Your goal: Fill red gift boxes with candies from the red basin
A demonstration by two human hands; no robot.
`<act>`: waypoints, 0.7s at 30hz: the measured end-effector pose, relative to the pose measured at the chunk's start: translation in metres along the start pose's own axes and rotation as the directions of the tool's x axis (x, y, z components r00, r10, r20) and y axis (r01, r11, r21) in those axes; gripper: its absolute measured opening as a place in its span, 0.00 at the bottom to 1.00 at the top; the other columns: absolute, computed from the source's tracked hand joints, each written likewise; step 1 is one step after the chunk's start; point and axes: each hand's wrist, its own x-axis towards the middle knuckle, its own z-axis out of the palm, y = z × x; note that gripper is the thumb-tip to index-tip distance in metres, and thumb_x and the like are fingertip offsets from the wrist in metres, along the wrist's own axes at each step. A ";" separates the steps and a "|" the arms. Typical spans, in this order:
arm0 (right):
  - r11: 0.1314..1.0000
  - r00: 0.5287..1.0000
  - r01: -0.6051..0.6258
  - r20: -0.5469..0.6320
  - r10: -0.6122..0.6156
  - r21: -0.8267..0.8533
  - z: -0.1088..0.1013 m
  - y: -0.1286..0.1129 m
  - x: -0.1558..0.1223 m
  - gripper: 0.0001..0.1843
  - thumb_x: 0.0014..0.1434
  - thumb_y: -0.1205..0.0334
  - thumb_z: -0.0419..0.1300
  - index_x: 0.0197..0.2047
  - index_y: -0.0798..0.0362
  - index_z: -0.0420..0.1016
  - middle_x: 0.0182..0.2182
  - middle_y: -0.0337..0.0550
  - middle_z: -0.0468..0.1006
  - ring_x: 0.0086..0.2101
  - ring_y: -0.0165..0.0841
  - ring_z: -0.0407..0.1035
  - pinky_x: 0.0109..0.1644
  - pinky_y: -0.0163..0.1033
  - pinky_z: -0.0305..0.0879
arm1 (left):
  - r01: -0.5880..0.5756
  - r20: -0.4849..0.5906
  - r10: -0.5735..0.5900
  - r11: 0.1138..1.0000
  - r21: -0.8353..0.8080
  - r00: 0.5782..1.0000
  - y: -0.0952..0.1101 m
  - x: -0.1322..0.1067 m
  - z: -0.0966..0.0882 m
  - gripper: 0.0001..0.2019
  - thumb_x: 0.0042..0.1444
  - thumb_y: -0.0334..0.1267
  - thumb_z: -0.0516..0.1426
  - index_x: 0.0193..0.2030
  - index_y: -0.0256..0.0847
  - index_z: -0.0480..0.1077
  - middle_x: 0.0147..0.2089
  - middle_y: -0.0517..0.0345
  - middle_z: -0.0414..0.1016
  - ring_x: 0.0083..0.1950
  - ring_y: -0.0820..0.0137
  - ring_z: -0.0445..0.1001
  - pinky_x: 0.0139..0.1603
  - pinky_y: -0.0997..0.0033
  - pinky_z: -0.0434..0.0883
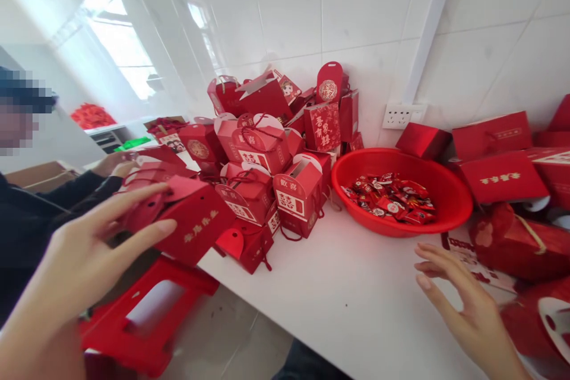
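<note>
At the left, my left hand (91,249) pinches a red candy gift box (191,225) with gold lettering, thumb on its side and fingers over its top. That box is held tilted at the table's left edge, beside a stack of other boxes. Over the white tabletop at the right, my right hand (463,303) has its fingers apart and nothing in them. Just beyond it stands a red plastic basin (449,214) holding several small red-wrapped sweets (392,199). The nearest upright box (298,196) has a white double-happiness label and a dark red cord.
Many red boxes (258,148) are piled against the tiled wall. More boxes (503,175) and a red bag (521,243) lie at the right. A red plastic stool (151,309) stands below the table. Another person (27,208) is at the far left, hands near boxes.
</note>
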 end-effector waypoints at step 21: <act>1.000 0.999 0.025 0.032 -0.025 -0.019 0.001 -0.005 0.002 0.12 0.66 0.55 0.60 0.51 0.46 0.76 0.52 0.50 0.77 0.38 0.35 0.79 0.43 0.40 0.78 | -0.308 -0.081 0.299 0.940 -0.147 0.951 0.012 -0.049 0.090 0.25 0.60 0.51 0.60 0.61 0.45 0.67 0.64 0.41 0.68 0.65 0.44 0.68 0.67 0.38 0.63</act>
